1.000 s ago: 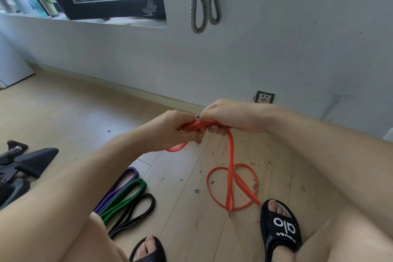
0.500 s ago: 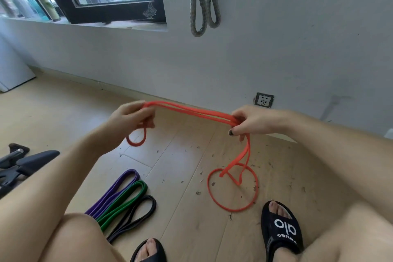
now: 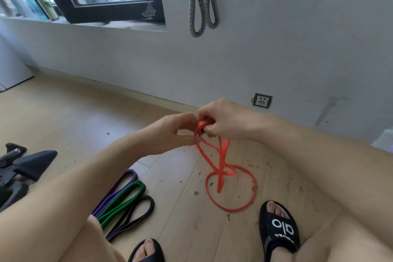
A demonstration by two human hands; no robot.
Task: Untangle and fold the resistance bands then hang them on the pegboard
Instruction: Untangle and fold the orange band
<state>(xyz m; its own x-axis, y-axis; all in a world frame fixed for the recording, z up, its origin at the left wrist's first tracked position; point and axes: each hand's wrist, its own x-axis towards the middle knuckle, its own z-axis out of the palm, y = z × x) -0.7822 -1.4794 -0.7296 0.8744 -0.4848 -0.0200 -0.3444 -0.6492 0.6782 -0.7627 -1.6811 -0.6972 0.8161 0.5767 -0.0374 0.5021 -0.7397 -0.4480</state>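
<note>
Both hands have come back together, left hand (image 3: pixel 176 132) and right hand (image 3: pixel 223 121) pinching the gathered top of the orange band (image 3: pixel 221 155). Its lower loop trails on the floor beside the right sandal (image 3: pixel 278 232), apparently twisted; folding looks unfinished.

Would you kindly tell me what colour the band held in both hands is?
Orange-red; the rubber loop band shows best in the head view.

White lettering on one sandal

The black slide sandal (image 3: pixel 280 227) on the right foot bears "alo" in white across its strap; smaller lettering beneath is illegible.
</note>
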